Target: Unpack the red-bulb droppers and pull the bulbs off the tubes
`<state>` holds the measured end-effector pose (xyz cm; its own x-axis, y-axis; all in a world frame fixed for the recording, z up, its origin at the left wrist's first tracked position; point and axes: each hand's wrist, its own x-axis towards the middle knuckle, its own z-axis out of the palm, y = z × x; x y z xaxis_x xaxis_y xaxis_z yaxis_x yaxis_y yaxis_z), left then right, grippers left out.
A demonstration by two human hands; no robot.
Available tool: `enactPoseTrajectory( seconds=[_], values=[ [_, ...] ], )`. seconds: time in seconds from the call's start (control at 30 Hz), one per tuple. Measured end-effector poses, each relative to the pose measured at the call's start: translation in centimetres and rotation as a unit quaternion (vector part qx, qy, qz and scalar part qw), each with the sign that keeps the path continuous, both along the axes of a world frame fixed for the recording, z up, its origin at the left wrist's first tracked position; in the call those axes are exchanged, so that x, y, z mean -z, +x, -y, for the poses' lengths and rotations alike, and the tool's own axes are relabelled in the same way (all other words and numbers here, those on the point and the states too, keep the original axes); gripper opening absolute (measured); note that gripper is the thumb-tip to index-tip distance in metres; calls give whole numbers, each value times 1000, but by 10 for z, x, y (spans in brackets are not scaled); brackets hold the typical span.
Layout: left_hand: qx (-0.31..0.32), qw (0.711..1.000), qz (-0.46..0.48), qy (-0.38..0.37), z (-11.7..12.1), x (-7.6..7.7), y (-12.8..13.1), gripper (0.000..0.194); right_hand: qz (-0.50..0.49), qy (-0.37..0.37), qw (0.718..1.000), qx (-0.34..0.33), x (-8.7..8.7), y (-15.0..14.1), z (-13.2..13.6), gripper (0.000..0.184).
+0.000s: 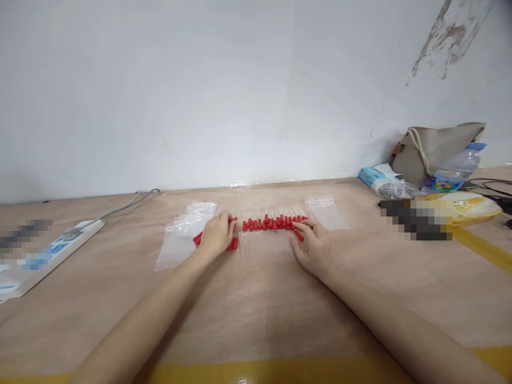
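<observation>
A row of small red pieces [272, 222], shaped like uninflated balloons, lies across a band of thin pale parallel strands or sticks [266, 245] on the table. My left hand [218, 233] is closed at the row's left end, with a bit of red showing at its fingertips. More red balloons [232, 244] lie beneath and beside that hand, partly hidden by it, on clear zip bags [176, 245]. At the row's right end, my right hand [314, 246] has thumb and fingers curled around one red balloon [298, 235].
Another clear bag [326, 210] lies behind my right hand. A white power strip [60, 256] with a grey cable is at left. At back right are a tissue pack [380, 173], a beige bag [436, 149], a plastic bottle [468, 160] and a yellow package [472, 208]. A wall stands behind.
</observation>
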<state>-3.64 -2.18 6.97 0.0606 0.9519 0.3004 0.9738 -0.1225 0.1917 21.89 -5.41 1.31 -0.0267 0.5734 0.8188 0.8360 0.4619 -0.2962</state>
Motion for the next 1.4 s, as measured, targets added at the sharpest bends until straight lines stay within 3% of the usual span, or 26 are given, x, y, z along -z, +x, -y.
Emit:
enactPoseTrajectory(
  seconds=[0.07,0.17,0.3,0.47,0.77,1.07,1.17,1.27,1.4],
  values=[
    [143,987,26,73,22,14,0,17,31,23,998,-39,-3,-2,5,38],
    [247,958,58,130,47,38,2,16,114,24,986,-115,-7,-7,14,43],
    [300,933,99,174,60,57,10,17,195,-1,961,-195,-7,-16,22,37],
    [327,926,110,155,64,58,20,20,217,-4,955,-203,-5,-24,24,21],
    [328,935,33,130,68,46,21,18,205,19,947,-248,-4,-23,25,19],
    [336,933,41,121,68,49,14,17,213,56,939,-265,-1,-13,25,25],
    [293,942,91,135,68,48,-1,19,190,36,955,-224,0,-3,17,26],
    [223,947,154,174,63,39,-18,20,124,3,983,-139,1,4,9,24],
    [52,949,187,248,46,20,-47,24,101,-47,993,-45,2,6,2,26]
  ],
)
